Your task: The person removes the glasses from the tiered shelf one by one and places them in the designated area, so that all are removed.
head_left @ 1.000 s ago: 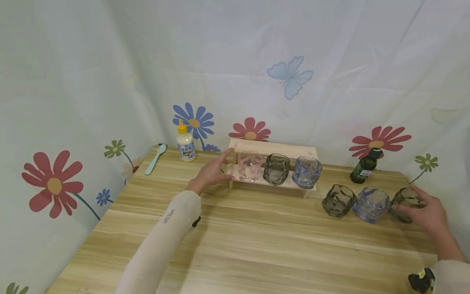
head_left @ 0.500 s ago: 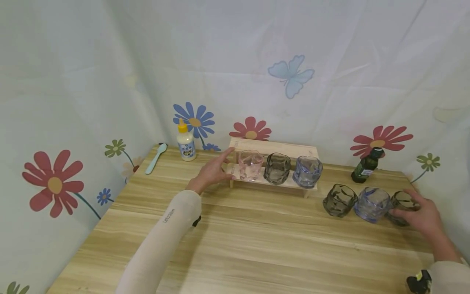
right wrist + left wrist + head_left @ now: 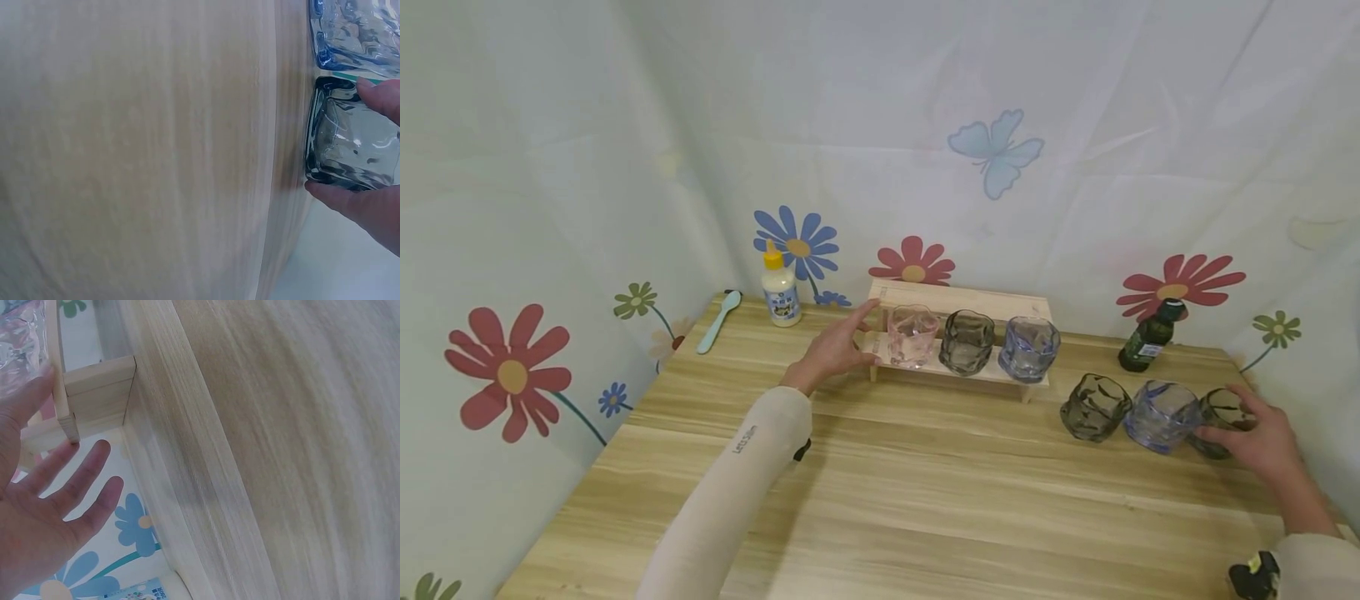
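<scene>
At the far right of the head view, my right hand [image 3: 1262, 437] holds a dark grey glass [image 3: 1219, 417] between thumb and fingers. In the right wrist view this glass [image 3: 353, 137] stands on the wooden table, beside a blue glass [image 3: 359, 37]. A second grey glass [image 3: 1095, 408] stands left of the blue one. My left hand [image 3: 835, 350] touches the left end of a two-step wooden rack [image 3: 958, 298]. In the left wrist view its thumb rests along the shelf board [image 3: 59, 381], the other fingers spread. On the lower step stand pink [image 3: 912, 337], grey [image 3: 967, 343] and blue [image 3: 1028, 350] glasses.
A green bottle [image 3: 1150, 337] stands behind the right row of glasses. On the left are a white squeeze bottle with a yellow cap [image 3: 781, 292] and a pale green spoon [image 3: 718, 322]. A flowered curtain [image 3: 850, 150] hangs behind the table.
My right hand has shifted slightly left with the grey glass, which now sits closer to the blue glass. The left hand stays at the rack.
</scene>
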The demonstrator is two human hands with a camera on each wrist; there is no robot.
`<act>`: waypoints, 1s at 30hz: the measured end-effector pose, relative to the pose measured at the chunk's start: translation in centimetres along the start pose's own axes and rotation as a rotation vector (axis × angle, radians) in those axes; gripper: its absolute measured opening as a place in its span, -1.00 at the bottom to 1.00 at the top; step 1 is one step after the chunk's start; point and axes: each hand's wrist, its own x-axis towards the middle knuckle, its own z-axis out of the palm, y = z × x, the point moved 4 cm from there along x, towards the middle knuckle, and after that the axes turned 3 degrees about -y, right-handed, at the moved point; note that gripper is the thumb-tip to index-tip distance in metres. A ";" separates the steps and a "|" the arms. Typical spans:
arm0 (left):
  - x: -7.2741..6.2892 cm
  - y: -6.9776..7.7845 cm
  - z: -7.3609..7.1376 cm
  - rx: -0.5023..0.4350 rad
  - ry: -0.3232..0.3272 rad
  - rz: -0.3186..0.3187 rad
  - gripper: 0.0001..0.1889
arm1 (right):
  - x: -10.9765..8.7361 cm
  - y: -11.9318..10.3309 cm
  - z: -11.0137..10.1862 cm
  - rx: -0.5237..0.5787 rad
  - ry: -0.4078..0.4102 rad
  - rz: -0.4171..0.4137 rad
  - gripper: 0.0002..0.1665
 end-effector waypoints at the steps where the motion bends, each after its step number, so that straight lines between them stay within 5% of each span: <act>1: 0.0 0.0 0.0 -0.002 0.000 -0.001 0.08 | 0.0 0.0 0.0 -0.001 -0.001 0.011 0.01; 13: 0.0 0.1 -0.1 -0.004 -0.001 -0.005 0.10 | -0.4 -0.2 -1.0 -0.042 -0.026 0.068 0.19; 19: -0.1 0.1 -0.3 -0.007 0.000 -0.002 0.09 | -0.5 -1.3 -2.5 -0.113 -0.056 0.034 0.17; 30: 0.0 0.0 -0.1 -0.003 -0.005 -0.003 0.10 | -0.2 -5.7 -4.2 -0.097 0.075 -0.036 0.04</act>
